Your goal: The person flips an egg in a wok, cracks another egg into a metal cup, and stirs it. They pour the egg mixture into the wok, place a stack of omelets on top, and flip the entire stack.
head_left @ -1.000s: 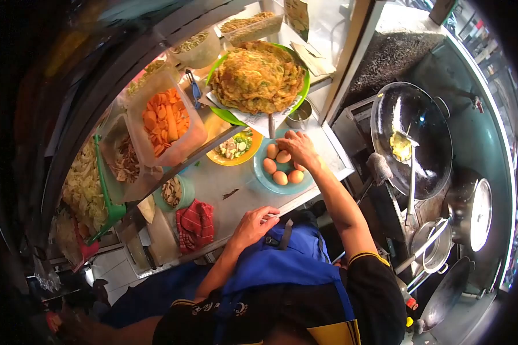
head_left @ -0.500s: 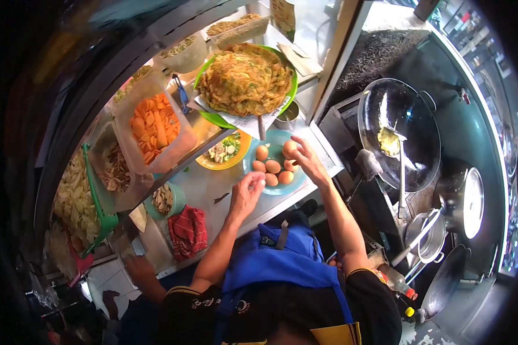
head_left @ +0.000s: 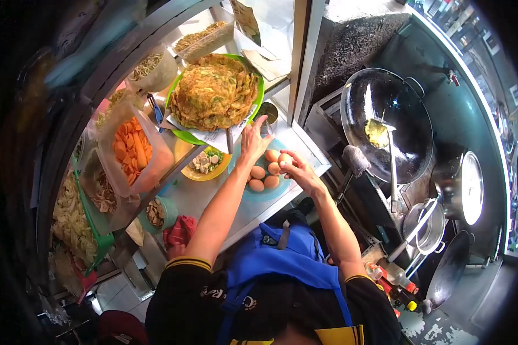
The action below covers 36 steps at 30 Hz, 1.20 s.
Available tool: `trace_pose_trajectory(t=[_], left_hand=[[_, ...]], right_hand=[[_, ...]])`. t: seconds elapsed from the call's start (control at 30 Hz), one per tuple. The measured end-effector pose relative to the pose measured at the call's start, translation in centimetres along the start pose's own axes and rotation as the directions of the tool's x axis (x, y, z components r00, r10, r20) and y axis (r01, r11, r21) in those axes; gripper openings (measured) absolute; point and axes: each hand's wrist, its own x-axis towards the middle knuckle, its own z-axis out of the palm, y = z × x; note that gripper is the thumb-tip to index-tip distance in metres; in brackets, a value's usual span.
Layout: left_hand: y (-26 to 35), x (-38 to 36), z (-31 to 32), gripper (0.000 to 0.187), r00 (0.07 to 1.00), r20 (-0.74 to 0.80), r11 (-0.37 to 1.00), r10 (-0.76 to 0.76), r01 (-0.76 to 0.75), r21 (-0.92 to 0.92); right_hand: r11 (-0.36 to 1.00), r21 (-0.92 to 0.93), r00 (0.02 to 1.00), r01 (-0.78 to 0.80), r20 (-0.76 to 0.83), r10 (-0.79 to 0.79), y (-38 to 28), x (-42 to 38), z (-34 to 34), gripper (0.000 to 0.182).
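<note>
My right hand (head_left: pixel 304 177) is closed with its fingertips round a brown egg (head_left: pixel 284 159), just above the right side of the light blue plate (head_left: pixel 248 196). Several other brown eggs (head_left: pixel 256 184) lie together on that plate. My left hand (head_left: pixel 252 141) stretches across the far side of the plate, fingers extended and apart, holding nothing. Its fingertips are right by a metal cup (head_left: pixel 269 113) that stands behind the plate. Left of my wrist sits a yellow bowl (head_left: pixel 185 153) with chopped greens and pale slices.
A green plate (head_left: pixel 260 92) piled with fried omelettes stands above. Tubs of carrots (head_left: pixel 131 150) and shredded vegetables fill the left. A person's hand (head_left: pixel 177 250) is at a red cloth (head_left: pixel 182 230). Right, a wok (head_left: pixel 414 132) holds a spatula (head_left: pixel 392 167) and some yellow food.
My left hand has moved from the near side of the eggs to the metal cup. My right hand has come lower with its egg. Another person's hand has reached the red cloth.
</note>
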Motion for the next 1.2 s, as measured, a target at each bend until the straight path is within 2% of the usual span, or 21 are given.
trace_pose_trajectory(t=[0.07,0.1,0.17,0.23,0.3,0.33,0.4,0.43,0.5,0.57,0.6,0.63,0.7,0.77,0.8,0.9,0.93,0.97,1.03,1.17,1.2], left_hand=[[-0.4,0.9,0.7,0.062,0.998,0.057,0.994,0.003,-0.010,0.113],[-0.4,1.3,0.9,0.062,0.998,0.061,0.993,0.000,-0.007,0.119],[-0.6,1.9,1.0,0.054,1.000,0.031,1.000,0.000,-0.001,0.025],[-0.8,2.3,1.1,0.050,0.999,0.005,0.999,0.046,-0.046,0.007],[-1.0,2.5,1.0,0.047,0.995,-0.027,0.996,0.091,-0.091,-0.013],[-1.0,2.5,0.9,0.046,0.994,-0.026,0.995,0.102,-0.102,-0.008],[-0.5,2.6,0.4,0.045,0.993,-0.026,0.994,0.112,-0.112,-0.002],[0.1,2.3,-0.2,0.044,0.997,-0.062,0.999,0.040,-0.040,-0.009],[1.1,1.6,-1.6,0.043,0.995,-0.094,0.999,-0.032,0.030,-0.017],[2.0,0.4,-3.9,0.044,0.985,-0.144,0.987,-0.091,0.070,-0.142],[4.8,-0.4,-6.5,0.045,0.982,-0.063,0.939,-0.181,0.153,-0.308],[5.0,-1.4,-7.3,0.044,0.981,-0.103,0.906,-0.162,0.106,-0.409],[6.1,-3.6,-8.7,0.041,0.974,-0.213,0.903,-0.074,-0.025,-0.430],[3.9,-5.2,-9.1,0.041,0.975,-0.223,0.924,-0.016,-0.071,-0.376],[3.8,-6.2,-9.9,0.043,0.977,-0.211,0.951,-0.026,-0.041,-0.306],[2.9,-9.5,-10.7,0.043,0.957,-0.276,0.996,0.084,-0.079,0.030],[3.5,-10.3,-11.0,0.044,0.965,-0.261,1.000,0.024,-0.022,0.013],[3.5,-10.9,-11.1,0.044,0.965,-0.260,0.999,0.034,-0.033,0.008],[3.4,-11.9,-11.1,0.046,0.971,-0.227,0.995,-0.080,0.064,-0.076],[3.7,-12.7,-11.2,0.046,0.969,-0.239,0.994,-0.063,0.039,-0.103],[3.9,-12.7,-11.3,0.046,0.968,-0.250,0.996,-0.032,0.011,-0.084]], right_hand=[[0.928,-0.367,0.996,0.066,-0.027,-0.081,0.4,0.5,-0.1,0.059],[0.930,-0.361,0.997,0.064,-0.025,-0.078,0.7,0.9,0.1,0.059],[0.584,-0.773,0.930,0.248,0.020,-0.368,1.5,1.8,0.9,0.059],[0.510,-0.800,0.892,0.316,0.068,-0.447,2.1,2.8,1.9,0.056],[0.234,-0.873,0.810,0.428,0.256,-0.528,2.3,4.2,2.7,0.046],[0.235,-0.872,0.810,0.429,0.257,-0.527,2.9,5.0,3.1,0.046],[-0.077,-0.932,0.798,0.355,0.345,-0.494,3.7,6.5,3.9,0.040],[-0.075,-0.931,0.798,0.357,0.346,-0.494,3.5,6.8,4.3,0.040],[-0.235,-0.916,0.830,0.325,0.396,-0.393,3.2,7.2,4.9,0.036],[-0.248,-0.905,0.829,0.346,0.419,-0.371,3.4,7.6,5.1,0.037],[-0.299,-0.890,0.835,0.345,0.437,-0.335,3.3,7.8,5.1,0.037],[-0.349,-0.872,0.842,0.344,0.451,-0.297,3.4,7.9,5.1,0.036],[-0.376,-0.874,0.850,0.307,0.430,-0.306,3.7,7.8,5.3,0.031],[-0.219,-0.910,0.768,0.351,0.414,-0.488,2.6,6.0,5.8,0.023],[-0.166,-0.927,0.777,0.337,0.373,-0.507,2.9,5.7,6.2,0.024],[-0.372,-0.887,0.825,0.274,0.416,-0.383,6.1,5.5,6.3,0.017],[-0.350,-0.893,0.721,0.284,0.440,-0.536,6.9,5.5,6.6,0.015],[-0.354,-0.894,0.720,0.273,0.434,-0.542,7.5,5.6,6.5,0.015],[-0.342,-0.906,0.859,0.249,0.370,-0.354,6.5,4.9,7.2,0.014],[-0.418,-0.874,0.863,0.247,0.395,-0.316,6.4,4.7,7.0,0.017],[-0.371,-0.879,0.788,0.299,0.447,-0.424,6.1,4.3,6.3,0.021]])
